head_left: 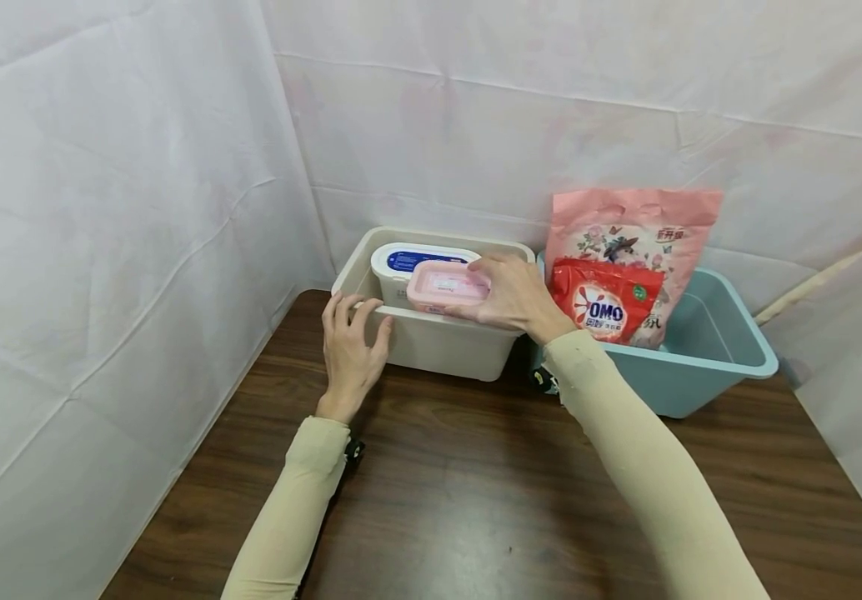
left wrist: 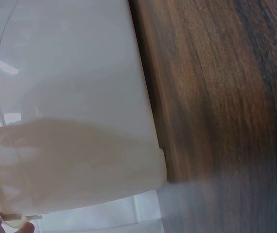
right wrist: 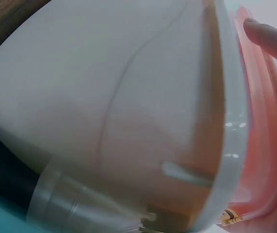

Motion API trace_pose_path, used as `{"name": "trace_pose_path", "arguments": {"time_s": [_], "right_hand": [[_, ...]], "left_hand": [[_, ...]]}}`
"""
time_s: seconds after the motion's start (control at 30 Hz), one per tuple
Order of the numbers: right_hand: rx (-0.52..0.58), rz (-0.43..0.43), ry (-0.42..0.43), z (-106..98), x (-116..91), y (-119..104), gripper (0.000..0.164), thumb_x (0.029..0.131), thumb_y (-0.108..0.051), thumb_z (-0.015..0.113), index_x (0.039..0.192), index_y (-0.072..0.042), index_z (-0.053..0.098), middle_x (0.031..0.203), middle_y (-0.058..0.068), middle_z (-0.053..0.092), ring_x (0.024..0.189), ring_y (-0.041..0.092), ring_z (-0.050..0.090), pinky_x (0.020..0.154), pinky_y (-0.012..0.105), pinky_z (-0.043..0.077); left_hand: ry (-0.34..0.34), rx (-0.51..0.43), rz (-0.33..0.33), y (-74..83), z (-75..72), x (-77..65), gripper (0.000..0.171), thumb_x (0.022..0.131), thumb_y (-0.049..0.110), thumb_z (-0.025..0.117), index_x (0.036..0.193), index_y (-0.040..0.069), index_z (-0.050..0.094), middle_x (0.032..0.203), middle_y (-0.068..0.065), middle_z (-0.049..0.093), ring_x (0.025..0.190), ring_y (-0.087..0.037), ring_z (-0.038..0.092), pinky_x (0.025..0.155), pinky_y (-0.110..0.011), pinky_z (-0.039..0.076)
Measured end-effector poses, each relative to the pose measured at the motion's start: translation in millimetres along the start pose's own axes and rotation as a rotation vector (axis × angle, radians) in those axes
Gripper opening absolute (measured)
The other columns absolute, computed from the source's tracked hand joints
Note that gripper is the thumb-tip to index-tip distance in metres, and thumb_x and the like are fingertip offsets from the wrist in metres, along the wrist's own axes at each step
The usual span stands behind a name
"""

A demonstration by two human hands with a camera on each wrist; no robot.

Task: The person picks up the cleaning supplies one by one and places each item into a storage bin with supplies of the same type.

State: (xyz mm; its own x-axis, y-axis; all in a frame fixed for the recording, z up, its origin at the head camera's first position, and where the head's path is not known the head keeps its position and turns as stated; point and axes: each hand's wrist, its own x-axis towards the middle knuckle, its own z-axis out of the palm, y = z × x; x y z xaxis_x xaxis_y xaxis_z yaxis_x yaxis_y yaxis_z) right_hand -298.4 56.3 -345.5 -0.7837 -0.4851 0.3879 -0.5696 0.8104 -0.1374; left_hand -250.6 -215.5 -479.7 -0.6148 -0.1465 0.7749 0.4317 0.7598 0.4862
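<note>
My right hand (head_left: 509,292) grips a pink plastic box (head_left: 431,292) by its right end, fingers on the far side and thumb on the near side. The box is level, over the front of a white storage bin (head_left: 446,350). In the right wrist view the pink box (right wrist: 260,121) shows just past the bin's rim (right wrist: 233,136). With its fingers hooked over the rim at the bin's front left corner, my left hand (head_left: 352,346) holds the bin. A white tub (head_left: 393,287) with a blue label stands inside the bin, partly hidden behind the pink box.
A light blue bin (head_left: 709,367) stands right beside the white one, under my right forearm. In it lean a red OMO detergent bag (head_left: 603,304) and a larger pink bag (head_left: 626,208). White cloth (head_left: 431,142) hangs behind and at both sides of the brown wooden table (head_left: 431,492).
</note>
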Motion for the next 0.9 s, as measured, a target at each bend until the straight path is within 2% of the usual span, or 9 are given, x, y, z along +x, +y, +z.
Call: {"name": "trace_pose_path", "arguments": {"time_s": [0.23,0.43,0.63,0.73,0.9], "right_hand": [[-0.011,0.010,-0.030,9.3,-1.2,3.7,0.087,0.076,-0.081,0.073,0.134,-0.016,0.073,0.131,0.007,0.075,0.115,0.031,0.069,0.092,0.050,0.055],[0.013,0.002,-0.070,11.8,-0.4,5.7,0.087,0.078,-0.079,0.072,0.136,-0.015,0.072,0.136,0.008,0.072,0.122,0.033,0.066,0.099,0.052,0.054],[0.062,0.010,-0.153,14.2,1.0,10.9,0.086,0.082,-0.077,0.071,0.140,-0.013,0.069,0.143,0.010,0.069,0.131,0.034,0.061,0.109,0.053,0.049],[0.104,0.013,-0.174,16.9,1.1,14.1,0.078,0.086,-0.070,0.071,0.138,-0.012,0.070,0.140,0.010,0.070,0.130,0.033,0.062,0.111,0.052,0.049],[0.132,-0.038,-0.173,20.4,1.9,17.7,0.057,0.092,-0.056,0.068,0.127,-0.011,0.074,0.127,0.010,0.077,0.115,0.032,0.069,0.104,0.050,0.052]], "left_hand": [[-0.001,0.003,0.003,0.7,0.9,0.3,0.032,0.102,0.039,0.069,0.122,0.014,0.073,0.137,-0.015,0.062,0.147,-0.046,0.042,0.121,-0.061,0.040],[0.000,0.012,-0.001,0.2,0.1,0.6,0.032,0.102,0.039,0.070,0.122,0.014,0.073,0.136,-0.015,0.062,0.147,-0.046,0.042,0.122,-0.060,0.040],[-0.007,0.010,-0.001,0.2,-0.3,-1.0,0.032,0.102,0.038,0.070,0.122,0.013,0.072,0.136,-0.015,0.062,0.147,-0.046,0.042,0.122,-0.060,0.039],[-0.006,0.012,-0.001,-0.2,-0.2,-1.3,0.032,0.102,0.038,0.070,0.122,0.013,0.073,0.136,-0.015,0.062,0.147,-0.045,0.041,0.123,-0.059,0.039],[0.004,0.017,0.003,-2.2,-1.1,-0.2,0.032,0.102,0.038,0.069,0.122,0.013,0.073,0.136,-0.016,0.063,0.147,-0.044,0.042,0.123,-0.059,0.039]]}}
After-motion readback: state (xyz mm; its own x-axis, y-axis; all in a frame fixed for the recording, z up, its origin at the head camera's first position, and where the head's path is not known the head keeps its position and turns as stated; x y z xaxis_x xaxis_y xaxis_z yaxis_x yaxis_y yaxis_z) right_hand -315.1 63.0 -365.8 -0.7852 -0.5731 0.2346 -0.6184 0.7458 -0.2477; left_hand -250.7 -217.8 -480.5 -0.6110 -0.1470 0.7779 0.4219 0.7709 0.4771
